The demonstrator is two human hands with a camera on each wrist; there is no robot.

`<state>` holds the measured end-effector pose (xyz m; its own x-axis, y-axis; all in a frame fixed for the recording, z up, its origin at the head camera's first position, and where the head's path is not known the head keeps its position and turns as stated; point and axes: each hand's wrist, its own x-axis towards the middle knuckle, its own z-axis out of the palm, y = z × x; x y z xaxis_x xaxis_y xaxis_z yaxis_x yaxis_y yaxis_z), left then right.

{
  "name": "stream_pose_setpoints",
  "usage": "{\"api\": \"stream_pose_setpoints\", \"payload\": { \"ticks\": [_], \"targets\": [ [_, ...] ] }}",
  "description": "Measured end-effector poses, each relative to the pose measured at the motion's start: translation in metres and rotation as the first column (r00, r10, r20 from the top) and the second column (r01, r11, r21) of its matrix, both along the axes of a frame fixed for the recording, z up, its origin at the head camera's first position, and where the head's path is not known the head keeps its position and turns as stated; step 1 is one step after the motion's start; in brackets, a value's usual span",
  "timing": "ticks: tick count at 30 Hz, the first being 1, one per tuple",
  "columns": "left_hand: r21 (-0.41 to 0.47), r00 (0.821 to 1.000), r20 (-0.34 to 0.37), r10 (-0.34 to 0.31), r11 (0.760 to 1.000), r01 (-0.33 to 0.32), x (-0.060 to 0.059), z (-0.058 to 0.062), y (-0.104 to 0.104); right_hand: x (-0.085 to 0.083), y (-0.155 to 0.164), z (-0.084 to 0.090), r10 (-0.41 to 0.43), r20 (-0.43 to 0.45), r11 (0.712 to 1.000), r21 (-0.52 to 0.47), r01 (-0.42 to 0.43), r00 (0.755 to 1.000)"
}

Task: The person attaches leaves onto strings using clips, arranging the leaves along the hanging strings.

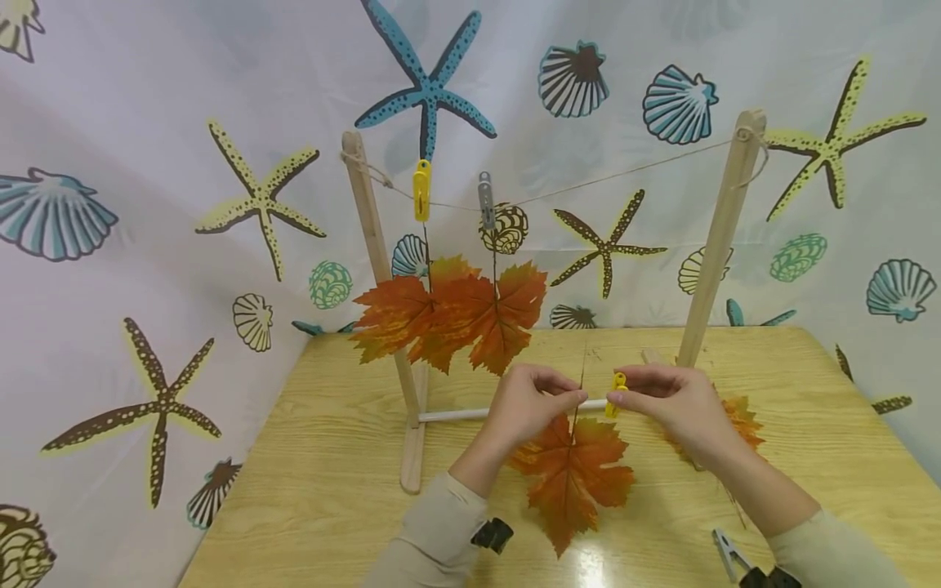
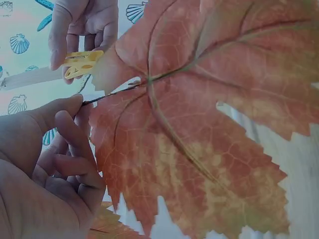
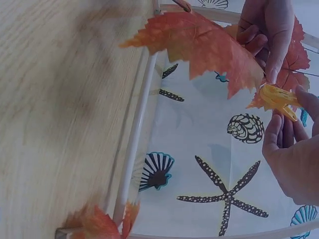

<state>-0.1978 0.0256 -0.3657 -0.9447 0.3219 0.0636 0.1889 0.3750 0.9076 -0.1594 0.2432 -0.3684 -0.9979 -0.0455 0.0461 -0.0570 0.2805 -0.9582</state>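
My left hand (image 1: 531,406) pinches the stem of an orange maple leaf (image 1: 573,474), which hangs down from my fingers above the table. In the left wrist view the leaf (image 2: 199,124) fills the frame, with my thumb and forefinger (image 2: 60,112) on its stem. My right hand (image 1: 665,402) holds a yellow clothespin (image 1: 616,394) beside the stem's top. The yellow clothespin (image 2: 82,63) sits just apart from the stem. In the right wrist view the yellow clothespin (image 3: 277,97) is pinched next to the leaf (image 3: 199,45).
A wooden rack (image 1: 720,237) carries a string (image 1: 617,173) with a yellow peg (image 1: 421,189) and a grey peg (image 1: 486,200), each holding an orange leaf (image 1: 456,314). Another leaf (image 1: 738,416) lies under my right hand. A grey clothespin (image 1: 728,551) lies near the table's front edge.
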Motion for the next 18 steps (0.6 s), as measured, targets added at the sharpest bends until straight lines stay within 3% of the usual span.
{"api": "stream_pose_setpoints", "payload": {
  "ticks": [8,18],
  "targets": [
    [0.001,0.998,-0.062,-0.009,1.000,0.009,-0.004,0.013,-0.002,-0.004,-0.010,0.017,0.018,-0.029,0.998,0.056,-0.016,0.999],
    [-0.070,0.992,-0.119,0.029,0.997,-0.038,-0.007,0.034,0.006,-0.007,-0.016,0.036,0.079,-0.096,0.996,0.045,-0.075,0.992]
  ]
}}
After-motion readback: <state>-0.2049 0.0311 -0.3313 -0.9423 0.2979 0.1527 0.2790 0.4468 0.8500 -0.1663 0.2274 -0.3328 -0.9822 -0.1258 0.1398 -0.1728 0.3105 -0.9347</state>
